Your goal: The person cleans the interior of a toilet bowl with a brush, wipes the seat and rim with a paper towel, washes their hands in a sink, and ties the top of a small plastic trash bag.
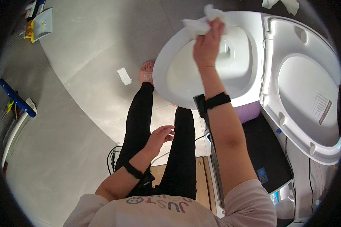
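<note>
My right hand grips a crumpled white tissue over the far rim of a white ceramic toilet bowl. Motion blurs the tissue and fingers. Whether the tissue presses on the rim or hovers just above it, I cannot tell. To the right, the toilet seat and lid are raised, with printed writing on the lid's inner face. My left hand hangs in front of my thighs, holding nothing, its fingers loosely bent and apart. Both forearms wear black straps.
A white scrap lies on the grey tiled floor beside my pink slipper. At the upper left are a dustpan and a yellow-edged brush. A black-topped surface and hanging cables are near my right arm.
</note>
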Motion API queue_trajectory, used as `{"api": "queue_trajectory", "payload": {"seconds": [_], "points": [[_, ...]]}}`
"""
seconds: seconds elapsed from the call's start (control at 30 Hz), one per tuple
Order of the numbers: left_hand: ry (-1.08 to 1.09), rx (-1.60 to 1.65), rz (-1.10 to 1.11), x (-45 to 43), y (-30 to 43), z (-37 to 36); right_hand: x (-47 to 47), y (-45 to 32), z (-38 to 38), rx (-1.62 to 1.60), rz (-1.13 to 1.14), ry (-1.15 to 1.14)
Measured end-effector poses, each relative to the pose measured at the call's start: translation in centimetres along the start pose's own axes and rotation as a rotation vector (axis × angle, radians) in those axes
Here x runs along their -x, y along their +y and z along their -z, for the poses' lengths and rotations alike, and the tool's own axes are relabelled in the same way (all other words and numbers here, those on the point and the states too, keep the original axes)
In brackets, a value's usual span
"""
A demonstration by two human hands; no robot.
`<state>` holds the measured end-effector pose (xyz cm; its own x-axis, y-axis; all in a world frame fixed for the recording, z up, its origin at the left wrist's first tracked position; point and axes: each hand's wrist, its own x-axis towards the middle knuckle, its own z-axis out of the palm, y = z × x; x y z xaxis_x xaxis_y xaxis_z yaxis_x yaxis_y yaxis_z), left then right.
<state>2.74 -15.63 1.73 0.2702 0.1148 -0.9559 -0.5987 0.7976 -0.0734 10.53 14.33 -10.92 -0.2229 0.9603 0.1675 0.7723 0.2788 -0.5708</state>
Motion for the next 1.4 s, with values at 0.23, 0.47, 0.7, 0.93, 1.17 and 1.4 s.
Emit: {"api": "queue_trajectory", "payload": {"seconds": [0.23, 0.47, 0.7, 0.93, 1.17, 1.4], "points": [[0.01, -0.008, -0.026, -0.2, -0.7, 0.0, -5.9, -0.4, -1.1, -0.188, -0.671, 0.52], [0.005, 0.037, -0.043, 0.4, -0.2, 1.7, -0.4, 5.1, 1.3, -1.38, -1.061, 0.502], [0.002, 0.089, -0.023, -0.5, -1.4, 3.3, -6.3, 1.2, -0.4, -1.079, -1.126, 0.402], [-0.043, -0.006, 0.048, -0.3, -2.2, 2.6, 2.6, -4.4, -3.0, -0.443, -1.076, -0.046], [-0.024, -0.117, 0.006, -0.6, -3.7, 2.1, 11.7, -7.1, 0.6, -0.323, -0.515, -0.59], [0.055, -0.216, -0.001, -0.9, -4.1, 1.4, 13.7, -2.3, 3.9, -0.022, -0.039, -1.083]]}}
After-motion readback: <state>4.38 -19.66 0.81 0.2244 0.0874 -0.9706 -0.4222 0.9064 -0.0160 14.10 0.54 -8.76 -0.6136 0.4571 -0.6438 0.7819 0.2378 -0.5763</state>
